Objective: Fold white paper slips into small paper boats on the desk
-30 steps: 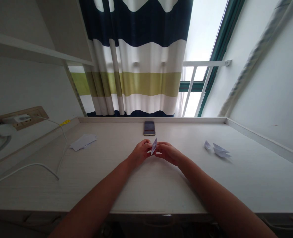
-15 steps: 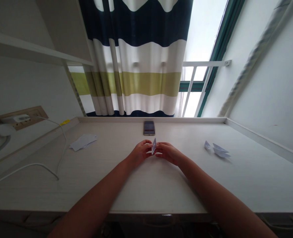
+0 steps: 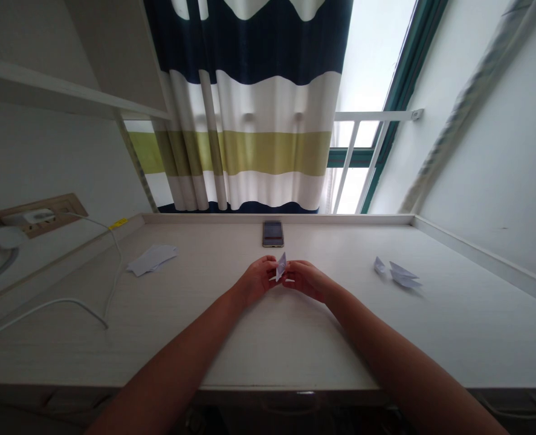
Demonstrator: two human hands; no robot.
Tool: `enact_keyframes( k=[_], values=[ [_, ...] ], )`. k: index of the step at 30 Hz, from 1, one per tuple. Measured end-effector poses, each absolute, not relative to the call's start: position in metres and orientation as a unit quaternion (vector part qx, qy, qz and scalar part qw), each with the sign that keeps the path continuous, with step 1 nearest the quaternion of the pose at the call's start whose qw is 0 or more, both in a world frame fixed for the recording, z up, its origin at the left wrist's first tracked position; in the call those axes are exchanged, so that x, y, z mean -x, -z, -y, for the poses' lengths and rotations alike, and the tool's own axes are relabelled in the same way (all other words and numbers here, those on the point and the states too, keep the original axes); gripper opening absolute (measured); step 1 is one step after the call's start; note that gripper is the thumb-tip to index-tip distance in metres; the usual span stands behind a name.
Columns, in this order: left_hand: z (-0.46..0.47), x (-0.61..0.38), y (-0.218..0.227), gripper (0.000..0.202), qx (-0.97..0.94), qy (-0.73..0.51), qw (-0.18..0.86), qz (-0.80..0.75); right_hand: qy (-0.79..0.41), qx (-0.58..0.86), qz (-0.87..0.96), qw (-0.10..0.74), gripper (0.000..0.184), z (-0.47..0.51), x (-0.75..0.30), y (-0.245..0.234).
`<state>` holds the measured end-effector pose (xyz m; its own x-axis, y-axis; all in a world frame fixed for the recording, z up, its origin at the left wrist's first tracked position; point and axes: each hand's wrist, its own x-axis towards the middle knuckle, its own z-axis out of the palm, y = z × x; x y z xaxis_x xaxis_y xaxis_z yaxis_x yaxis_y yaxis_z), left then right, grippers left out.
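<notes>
A small folded white paper (image 3: 281, 266) stands upright between my two hands, at the middle of the pale wooden desk (image 3: 268, 344). My left hand (image 3: 257, 281) pinches its lower left side, and a thin point of the paper sticks out past my fingers. My right hand (image 3: 306, 281) holds the right side with its fingertips. Two small folded paper shapes (image 3: 399, 273) lie on the desk to the right, well apart from my right hand. Part of the held paper is hidden behind my fingers.
A dark smartphone (image 3: 273, 233) lies ahead of my hands near the desk's back edge. Loose white paper sheets (image 3: 151, 260) sit to the left. A white cable (image 3: 68, 302) runs across the left of the desk from a wall socket (image 3: 32, 219).
The folded paper has turned a little between my fingers, and its thin lower left point now shows. My hands stay in nearly the same place, and the other objects have not moved.
</notes>
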<state>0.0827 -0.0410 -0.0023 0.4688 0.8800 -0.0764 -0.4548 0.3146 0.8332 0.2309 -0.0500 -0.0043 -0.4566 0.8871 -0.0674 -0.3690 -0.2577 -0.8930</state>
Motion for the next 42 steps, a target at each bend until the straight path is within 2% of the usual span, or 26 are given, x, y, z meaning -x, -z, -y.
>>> enact_keyframes(
  k=[31, 39, 42],
  values=[
    [0.0363, -0.0821, 0.0076, 0.015, -0.414, -0.462, 0.726, -0.296, -0.714, 0.337, 0.423, 0.445, 0.009, 0.049, -0.2316, 0.0037],
    [0.0384, -0.0854, 0.0088, 0.034, -0.509, -0.465, 0.63, -0.357, -0.702, 0.357, 0.398, 0.47, 0.008, 0.0465, -0.2339, 0.0046],
    [0.0381, -0.0857, 0.0095, 0.034, -0.548, -0.476, 0.571, -0.384, -0.694, 0.369, 0.392, 0.478, 0.007, 0.0453, -0.2344, 0.0051]
  ],
)
